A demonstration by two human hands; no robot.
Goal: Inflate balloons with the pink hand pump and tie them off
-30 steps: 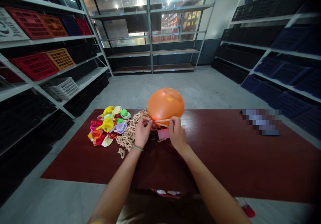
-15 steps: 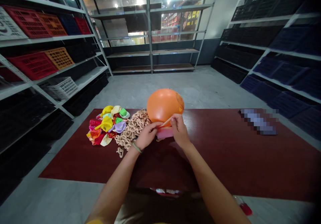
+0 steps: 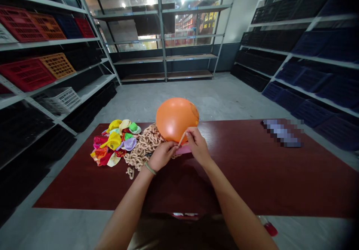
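An inflated orange balloon point(image 3: 176, 118) with a dark printed mark on its right side stands just beyond my hands. Between my fingers a thin beige strip point(image 3: 182, 138) runs slanting, close to the balloon's underside. My right hand point(image 3: 198, 145) pinches its upper end. At the lower end, my left hand point(image 3: 162, 156) has thumb and fingers pressed together by the balloon's near side; the balloon's neck is hidden there. A pink object point(image 3: 183, 150) shows partly under the strip, between the hands. Left of my left hand lies a pile of curled beige loops point(image 3: 146, 143).
Uninflated balloons point(image 3: 112, 141) in many colours lie heaped on the left of the dark red table point(image 3: 252, 179). A pixelated dark object point(image 3: 282, 133) rests at the far right. Shelves with crates point(image 3: 57, 65) line both sides; a metal rack point(image 3: 164, 40) stands behind.
The beige strip has turned steeper, with its lower end at my left fingertips. My view has shifted slightly right, so everything appears further left. Both hands stay by the balloon.
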